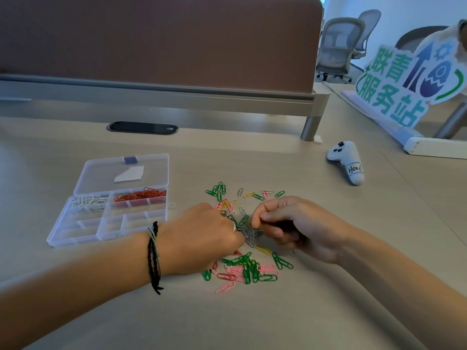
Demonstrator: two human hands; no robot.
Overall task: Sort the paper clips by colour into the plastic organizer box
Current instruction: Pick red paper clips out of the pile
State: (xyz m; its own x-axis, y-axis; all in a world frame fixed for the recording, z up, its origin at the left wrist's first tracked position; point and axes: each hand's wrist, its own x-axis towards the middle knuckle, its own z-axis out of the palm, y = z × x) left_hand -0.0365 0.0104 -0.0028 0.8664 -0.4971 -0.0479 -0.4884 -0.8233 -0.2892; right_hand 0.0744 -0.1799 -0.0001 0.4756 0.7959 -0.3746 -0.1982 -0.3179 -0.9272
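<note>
2 hands [250,236] picking silver clips [249,234] from paper clips [242,269].

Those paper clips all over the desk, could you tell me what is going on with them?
A person is sorting them by colour. Both hands, left and right, pick at silver clips mid-pile. The open organizer box already holds white clips and red clips; green, pink and yellow ones remain loose.

Beige desk [75,137] w/ brown divider panel [161,39] at back. Grey mesh chairs [338,44] by white wall [414,11], far right.
</note>
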